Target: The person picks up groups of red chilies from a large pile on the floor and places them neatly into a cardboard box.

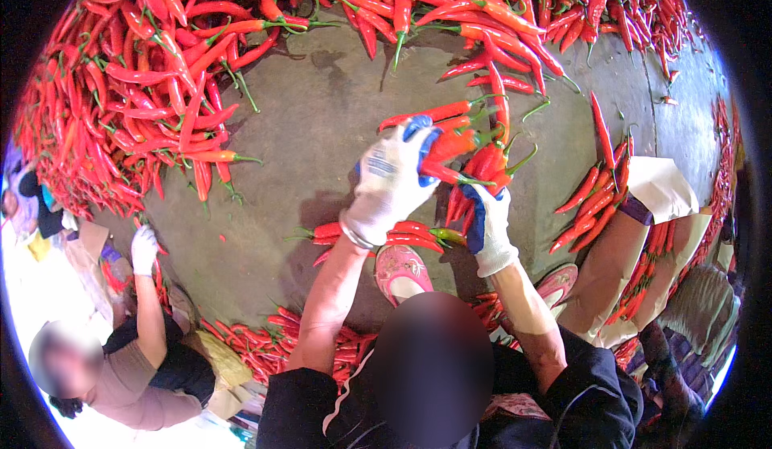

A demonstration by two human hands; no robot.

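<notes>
Both my hands wear white gloves with blue fingertips. My left hand (392, 177) grips red chili peppers from above, at the top of a bunch of red chilies (474, 163) with green stems. My right hand (487, 222) holds the same bunch from below, with the pods hanging down past its fingers. A few loose red chilies (406, 233) and one greenish pod lie on the grey floor under my hands, near my pink slipper (400, 268).
A big heap of red chilies (153, 87) rings the bare concrete floor (322, 119) at left and top. Smaller chili piles (597, 195) lie at right beside a brown bag (663, 187). Another person with a gloved hand (144, 248) sits at lower left.
</notes>
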